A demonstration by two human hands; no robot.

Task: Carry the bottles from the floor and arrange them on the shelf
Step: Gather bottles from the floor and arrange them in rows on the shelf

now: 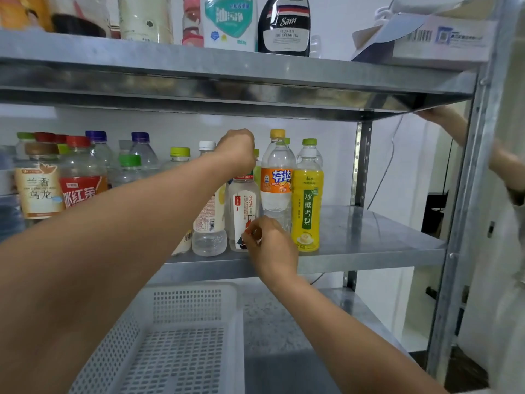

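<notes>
Left hand (235, 152) grips tea bottle's (243, 206) cap; right hand (270, 245) (fingers curled) seemingly pinches its base.

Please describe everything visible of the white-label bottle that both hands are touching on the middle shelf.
The white-label bottle is clear plastic; its white label bears red marks and dark print. It stands upright near the front of the metal shelf, beside the orange-label bottle. The left hand grips its top, hiding the cap; the right hand pinches its lower part.
</notes>
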